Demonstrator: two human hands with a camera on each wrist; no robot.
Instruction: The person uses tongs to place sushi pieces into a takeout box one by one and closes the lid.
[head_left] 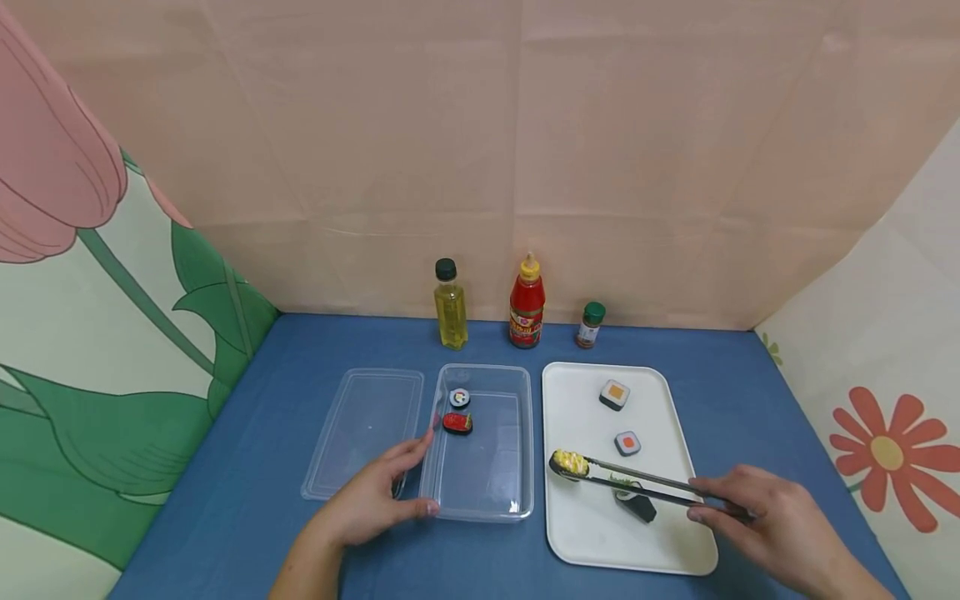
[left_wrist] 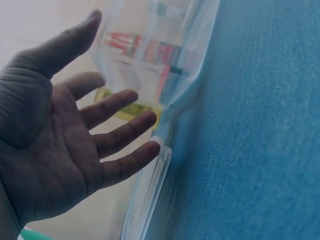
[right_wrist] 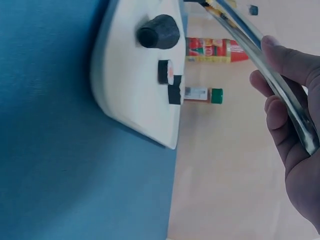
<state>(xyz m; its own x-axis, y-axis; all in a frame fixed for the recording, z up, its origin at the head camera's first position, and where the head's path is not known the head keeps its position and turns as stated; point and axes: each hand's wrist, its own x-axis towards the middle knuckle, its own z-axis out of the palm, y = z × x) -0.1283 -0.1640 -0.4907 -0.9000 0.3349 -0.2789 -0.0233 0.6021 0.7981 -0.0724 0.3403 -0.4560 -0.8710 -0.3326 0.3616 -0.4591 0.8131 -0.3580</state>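
The right hand curls its fingers around metal tongs, whose far tips pinch a yellow-topped sushi piece above the white tray. The left hand lies open, straight fingers against the clear container on the blue tabletop.

From my head the light is even and soft, shadows faint, and the backdrop bows at the edges. My wrist views are dimmer and bluish; my left hand looks dark, and the tongs near the lens blur.
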